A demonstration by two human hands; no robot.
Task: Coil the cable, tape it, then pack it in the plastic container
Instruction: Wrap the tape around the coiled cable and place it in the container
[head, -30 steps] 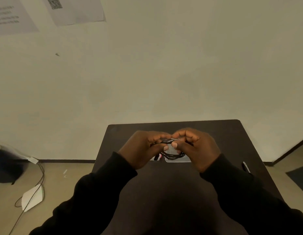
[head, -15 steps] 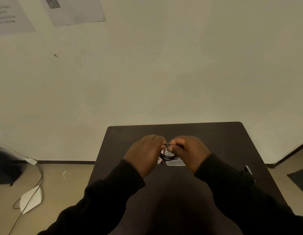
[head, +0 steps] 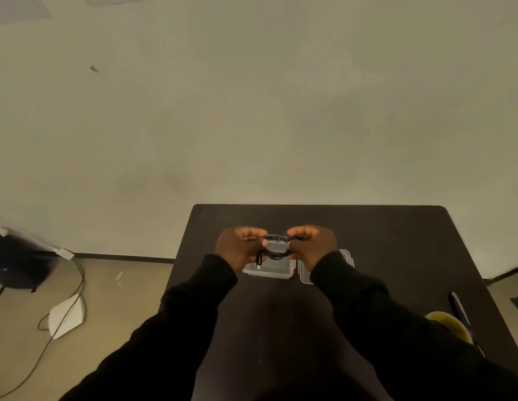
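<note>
A black coiled cable (head: 276, 252) hangs between my two hands above the dark table (head: 396, 241). My left hand (head: 240, 246) grips its left side, and a plug end dangles below that hand. My right hand (head: 312, 244) grips the right side. A clear strip, possibly tape, spans the top of the coil between my fingers. Directly beneath the coil sits the clear plastic container (head: 276, 269), open. Its lid (head: 346, 257) lies to the right, mostly hidden by my right wrist.
A yellow roll (head: 451, 325) and a black pen (head: 459, 308) lie near the table's right edge. On the floor to the left are a white flat device (head: 66, 315) with a cord and a dark object (head: 17, 264). A plain wall stands behind the table.
My hands have moved apart, stretching the coil wider over the container. The view has shifted, bringing the lid, yellow roll and pen into sight.
</note>
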